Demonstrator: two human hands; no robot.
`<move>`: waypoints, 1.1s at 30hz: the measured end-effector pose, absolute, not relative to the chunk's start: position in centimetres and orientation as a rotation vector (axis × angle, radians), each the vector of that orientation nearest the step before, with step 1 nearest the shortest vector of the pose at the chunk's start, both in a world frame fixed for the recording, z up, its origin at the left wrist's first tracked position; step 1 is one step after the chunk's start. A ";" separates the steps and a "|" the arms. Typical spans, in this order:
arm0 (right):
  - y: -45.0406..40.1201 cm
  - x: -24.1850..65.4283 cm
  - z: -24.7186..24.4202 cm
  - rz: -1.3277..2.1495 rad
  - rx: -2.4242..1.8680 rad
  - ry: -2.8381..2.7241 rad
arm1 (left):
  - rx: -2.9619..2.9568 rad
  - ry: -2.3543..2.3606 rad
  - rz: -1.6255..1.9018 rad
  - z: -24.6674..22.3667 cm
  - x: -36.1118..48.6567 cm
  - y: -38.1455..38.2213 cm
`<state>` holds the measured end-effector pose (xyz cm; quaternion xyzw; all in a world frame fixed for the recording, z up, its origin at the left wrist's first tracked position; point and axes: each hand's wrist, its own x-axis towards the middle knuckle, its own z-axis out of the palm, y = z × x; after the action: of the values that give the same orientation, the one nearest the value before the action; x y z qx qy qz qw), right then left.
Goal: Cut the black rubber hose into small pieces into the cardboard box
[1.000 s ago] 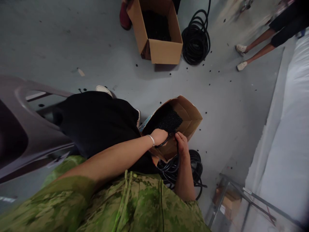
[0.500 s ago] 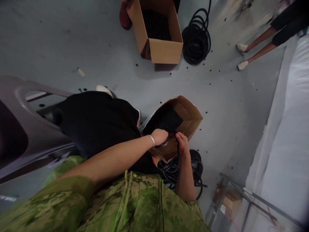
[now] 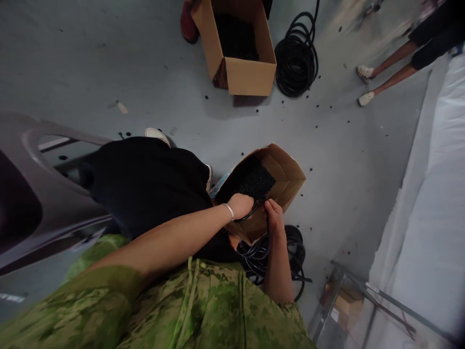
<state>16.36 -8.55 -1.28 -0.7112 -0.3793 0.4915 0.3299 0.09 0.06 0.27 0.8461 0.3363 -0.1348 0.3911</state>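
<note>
My left hand (image 3: 242, 206), with a silver bracelet on its wrist, is closed around what looks like a pair of black-handled scissors (image 3: 247, 216). Just to its right, my right hand (image 3: 275, 215) pinches a thin black tube (image 3: 268, 225) near its end. Both hands are over the mouth of an open cardboard box (image 3: 288, 177). Inside it lies a heap of small black pieces (image 3: 256, 179). Below the box, partly hidden by my right forearm, is a loose coil of black tubing (image 3: 296, 247). The tool's tips are too dark to make out.
Ahead stands a larger cardboard box (image 3: 250, 77) with dark contents, beside another black coil (image 3: 296, 63). Black bits dot the grey floor (image 3: 345, 160). A grey plastic chair (image 3: 22, 135) is at left, a metal frame (image 3: 381, 291) at lower right. Another person's legs (image 3: 394, 60) show at upper right.
Almost nothing differs. Both hands keep their places over the box; the view has shifted very slightly.
</note>
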 end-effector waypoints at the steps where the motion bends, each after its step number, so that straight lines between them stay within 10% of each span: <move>1: -8.6 16.4 -1.3 1.287 -1.859 -0.997 | 2.148 0.855 -0.338 0.2 0.1 0.0; 33: -8.2 16.8 -1.7 1.293 -1.870 -1.035 | 2.156 0.840 -0.338 0.4 0.1 -0.6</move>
<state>16.77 -8.21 -1.73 -0.7101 -0.3931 0.4911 0.3163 0.09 -0.57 0.37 0.8487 0.3306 -0.1329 0.3908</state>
